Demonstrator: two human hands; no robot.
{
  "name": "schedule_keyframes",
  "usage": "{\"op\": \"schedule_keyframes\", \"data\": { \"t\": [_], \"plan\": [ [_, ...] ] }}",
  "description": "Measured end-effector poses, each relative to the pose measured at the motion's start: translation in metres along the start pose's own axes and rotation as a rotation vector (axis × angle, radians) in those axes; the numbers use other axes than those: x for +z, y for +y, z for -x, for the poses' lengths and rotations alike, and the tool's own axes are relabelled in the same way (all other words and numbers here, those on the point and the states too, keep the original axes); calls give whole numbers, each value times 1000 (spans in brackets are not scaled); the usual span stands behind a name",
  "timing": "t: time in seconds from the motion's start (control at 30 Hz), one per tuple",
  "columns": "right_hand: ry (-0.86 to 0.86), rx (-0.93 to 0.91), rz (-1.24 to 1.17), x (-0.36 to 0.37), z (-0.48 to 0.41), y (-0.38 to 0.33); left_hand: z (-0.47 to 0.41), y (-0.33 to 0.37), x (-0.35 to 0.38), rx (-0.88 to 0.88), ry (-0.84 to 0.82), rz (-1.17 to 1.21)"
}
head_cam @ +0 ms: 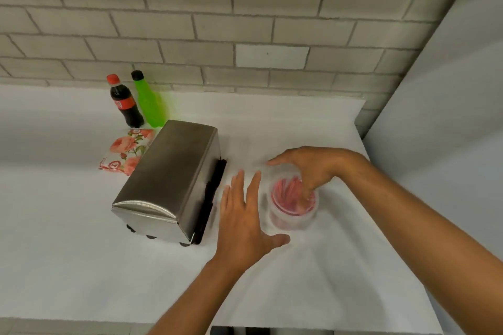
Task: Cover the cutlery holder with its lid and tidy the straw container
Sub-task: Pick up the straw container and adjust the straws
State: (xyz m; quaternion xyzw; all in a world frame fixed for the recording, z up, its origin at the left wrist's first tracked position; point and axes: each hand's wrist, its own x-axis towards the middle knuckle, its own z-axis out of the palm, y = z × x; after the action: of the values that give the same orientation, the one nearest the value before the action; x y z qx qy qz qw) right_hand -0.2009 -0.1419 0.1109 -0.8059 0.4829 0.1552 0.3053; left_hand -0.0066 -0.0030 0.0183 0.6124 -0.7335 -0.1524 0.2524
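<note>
A steel cutlery holder (168, 182) with its curved metal lid down stands on the white counter, left of centre. To its right is a clear round straw container (292, 207) holding red and pink straws. My right hand (307, 168) reaches over the container from the right, fingers dipping into its mouth among the straws. My left hand (245, 215) hovers flat with spread fingers between the holder and the container, its thumb close to the container's base. The container is blurred by motion.
A cola bottle (125, 102) and a green bottle (148, 100) stand at the back by the brick wall. A floral napkin pack (123, 152) lies behind the holder. A grey panel (449, 117) bounds the counter on the right.
</note>
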Motion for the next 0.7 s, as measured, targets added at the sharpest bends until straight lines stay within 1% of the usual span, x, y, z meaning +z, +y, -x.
{"op": "schedule_keyframes", "data": {
  "t": [0.07, 0.13, 0.3, 0.47, 0.7],
  "plan": [
    [-20, 22, -50, 12, 15, 9, -4, -3, 11, -3, -98, 105],
    [-3, 25, -119, 24, 26, 15, -9, -6, 20, -12, -166, 208],
    [158, 44, -310, 51, 42, 23, -12, -7, 38, 15, -180, 437],
    [274, 68, -404, 64, 44, 20, -14, -10, 48, 21, -143, 489],
    [342, 140, -452, 65, 40, 17, -26, -24, 53, 21, -213, 552]
  ]
}}
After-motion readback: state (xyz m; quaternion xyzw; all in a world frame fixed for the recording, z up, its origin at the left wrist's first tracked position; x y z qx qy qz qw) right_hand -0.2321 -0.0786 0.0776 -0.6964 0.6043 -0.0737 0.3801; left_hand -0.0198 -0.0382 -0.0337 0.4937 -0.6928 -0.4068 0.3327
